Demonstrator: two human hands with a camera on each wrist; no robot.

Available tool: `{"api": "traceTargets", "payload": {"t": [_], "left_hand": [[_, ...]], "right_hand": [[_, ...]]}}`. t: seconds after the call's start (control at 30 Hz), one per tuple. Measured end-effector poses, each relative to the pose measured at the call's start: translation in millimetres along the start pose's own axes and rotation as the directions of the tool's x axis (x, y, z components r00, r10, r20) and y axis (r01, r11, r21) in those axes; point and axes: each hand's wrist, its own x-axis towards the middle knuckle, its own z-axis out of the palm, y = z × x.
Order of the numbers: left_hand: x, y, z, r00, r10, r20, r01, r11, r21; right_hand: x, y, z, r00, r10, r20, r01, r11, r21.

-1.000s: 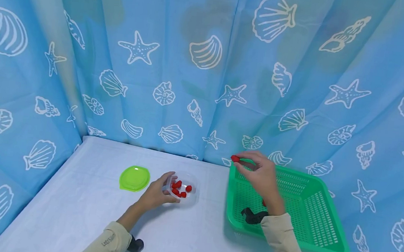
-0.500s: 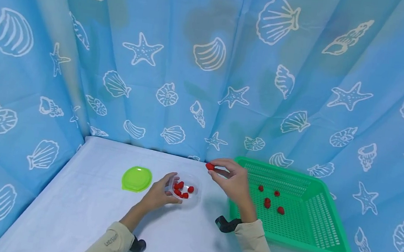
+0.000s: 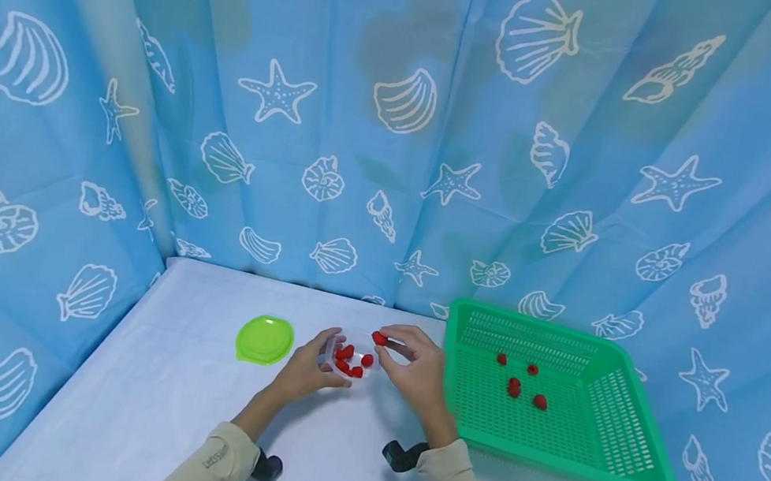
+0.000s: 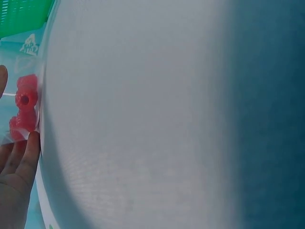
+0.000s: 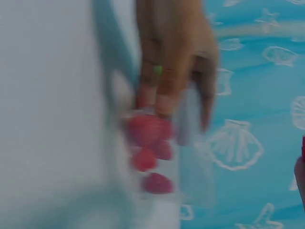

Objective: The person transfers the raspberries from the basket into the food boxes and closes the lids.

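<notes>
My left hand (image 3: 308,367) grips the left side of a clear plastic container (image 3: 329,355), thumb and fingers spread round its wall. Inside it lie several red raspberries (image 3: 343,365), seen through the wall in the left wrist view as raspberries (image 4: 25,99) with a hollow in one. Between thumb and fingertips my right hand (image 3: 417,367) pinches another raspberry (image 3: 379,338), held over the container's right rim. In the right wrist view the container and the left hand (image 5: 174,62) look blurred, and only a fingertip of the right hand shows at the right edge.
A green plastic basket (image 3: 552,466) with several raspberries (image 3: 539,402) on its bottom stands on the right of the white table (image 3: 145,404). Left of the container lies a bright green lid (image 3: 265,339). A blue shell-patterned curtain (image 3: 341,132) hangs behind the table.
My right hand has moved left from over the basket to the container, carrying the pinched raspberry. The basket's raspberries have come into sight. My left hand has kept its hold on the container.
</notes>
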Motion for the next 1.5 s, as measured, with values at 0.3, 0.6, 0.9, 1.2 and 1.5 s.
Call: {"api": "traceTargets", "payload": {"t": [0.3, 0.6, 0.9, 1.2, 1.5], "left_hand": [[-2.7, -0.7, 0.0, 1.0, 0.015, -0.014, -0.015, 1.0, 0.011], [-5.3, 3.6, -0.3, 1.0, 0.016, -0.014, -0.016, 1.0, 0.003], [-2.5, 0.0, 0.2, 1.0, 0.025, -0.004, -0.025, 1.0, 0.011], [0.6, -1.8, -1.6, 0.999, 0.035, 0.0, -0.035, 0.999, 0.013], [0.5, -4.2, -1.0, 0.999, 0.045, 0.002, -0.045, 0.999, 0.013]], "right_hand": [[-16.7, 14, 31, 0.996, 0.027, -0.083, -0.032, 0.998, -0.058], [-21.9, 25, 46, 0.993, 0.083, -0.078, -0.095, 0.984, -0.154], [-22.8, 27, 51, 0.995, 0.07, -0.077, -0.087, 0.965, -0.248], [-17.5, 26, 56, 0.998, 0.026, -0.058, -0.045, 0.931, -0.361], [-16.1, 25, 60, 0.998, 0.064, -0.029, -0.07, 0.919, -0.387]]}}
